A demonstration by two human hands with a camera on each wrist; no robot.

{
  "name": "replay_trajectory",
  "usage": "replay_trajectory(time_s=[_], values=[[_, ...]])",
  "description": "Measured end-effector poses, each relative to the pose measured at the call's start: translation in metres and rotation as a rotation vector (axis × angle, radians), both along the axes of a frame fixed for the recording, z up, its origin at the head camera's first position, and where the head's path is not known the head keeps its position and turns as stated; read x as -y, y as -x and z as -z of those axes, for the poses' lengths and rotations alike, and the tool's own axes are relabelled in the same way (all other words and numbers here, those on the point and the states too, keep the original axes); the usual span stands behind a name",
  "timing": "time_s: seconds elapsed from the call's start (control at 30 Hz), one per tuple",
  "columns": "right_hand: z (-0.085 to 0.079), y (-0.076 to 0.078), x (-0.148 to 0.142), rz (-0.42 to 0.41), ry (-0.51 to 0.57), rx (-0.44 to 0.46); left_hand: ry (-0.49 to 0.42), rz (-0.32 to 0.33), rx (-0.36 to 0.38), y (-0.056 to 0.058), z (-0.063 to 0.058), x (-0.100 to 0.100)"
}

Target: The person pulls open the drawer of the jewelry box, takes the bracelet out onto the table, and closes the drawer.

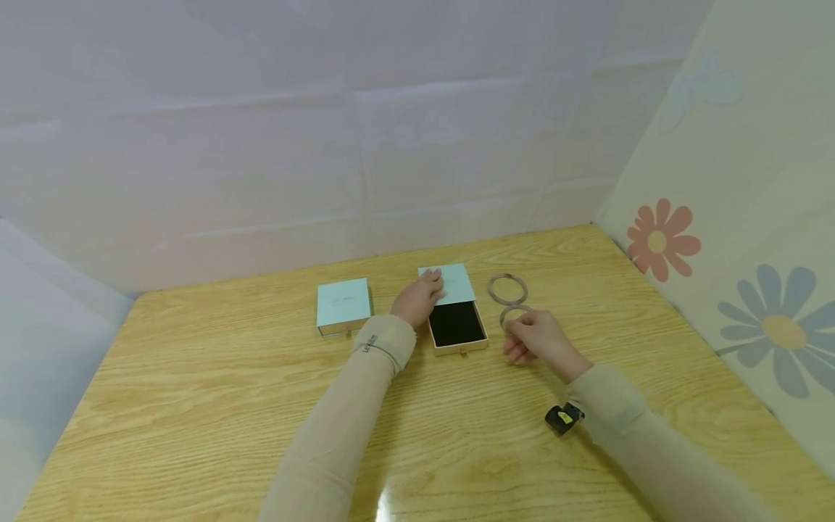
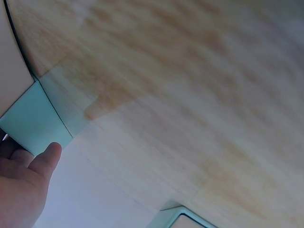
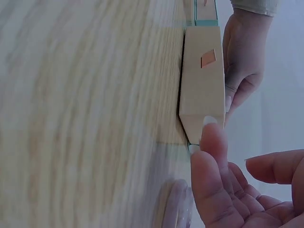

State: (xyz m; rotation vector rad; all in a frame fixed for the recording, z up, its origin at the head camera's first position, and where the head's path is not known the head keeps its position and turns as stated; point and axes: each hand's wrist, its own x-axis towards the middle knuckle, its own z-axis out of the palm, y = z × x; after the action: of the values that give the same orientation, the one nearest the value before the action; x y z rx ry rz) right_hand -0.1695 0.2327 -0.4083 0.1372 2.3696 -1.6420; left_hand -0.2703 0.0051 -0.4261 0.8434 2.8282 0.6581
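Note:
A pale blue jewellery box [image 1: 457, 285] has its drawer pulled out toward me, showing a black lining [image 1: 458, 324]. My left hand [image 1: 419, 299] rests over the box's left edge, fingers lying on the top of the sleeve; in the left wrist view a fingertip [image 2: 50, 154] sits at its corner. Two pinkish-brown bangles lie right of the drawer: a farther one [image 1: 507, 289] and a nearer one [image 1: 504, 315] partly covered by my right hand [image 1: 538, 338]. In the right wrist view, thumb and fingers stand apart, loosely bent, above the bangles [image 3: 175, 204].
A second pale blue box [image 1: 343, 301], its drawer pushed in, stands to the left of my left hand. A small black device [image 1: 562, 418] sits at my right cuff. White cloth [image 1: 365, 145] hangs behind the wooden table [image 1: 215, 377], with a flower-patterned one [image 1: 744, 217] at the right.

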Motion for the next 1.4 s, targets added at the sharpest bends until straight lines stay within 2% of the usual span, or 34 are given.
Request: replay_trajectory(time_s=[0.43, 0.77, 1.17, 1.4], values=[[0.005, -0.003, 0.018, -0.026, 0.086, 0.019, -0.012, 0.000, 0.008, -0.001, -0.003, 0.000], [0.008, -0.003, 0.021, -0.023, 0.112, 0.025, -0.002, 0.009, -0.002, -0.001, -0.002, 0.001], [0.003, -0.007, 0.026, -0.015, 0.102, 0.042, 0.000, 0.012, 0.004, -0.001, -0.003, 0.001], [0.004, -0.008, 0.033, -0.053, 0.088, 0.057, 0.000, 0.002, 0.010, -0.002, -0.004, 0.000]])
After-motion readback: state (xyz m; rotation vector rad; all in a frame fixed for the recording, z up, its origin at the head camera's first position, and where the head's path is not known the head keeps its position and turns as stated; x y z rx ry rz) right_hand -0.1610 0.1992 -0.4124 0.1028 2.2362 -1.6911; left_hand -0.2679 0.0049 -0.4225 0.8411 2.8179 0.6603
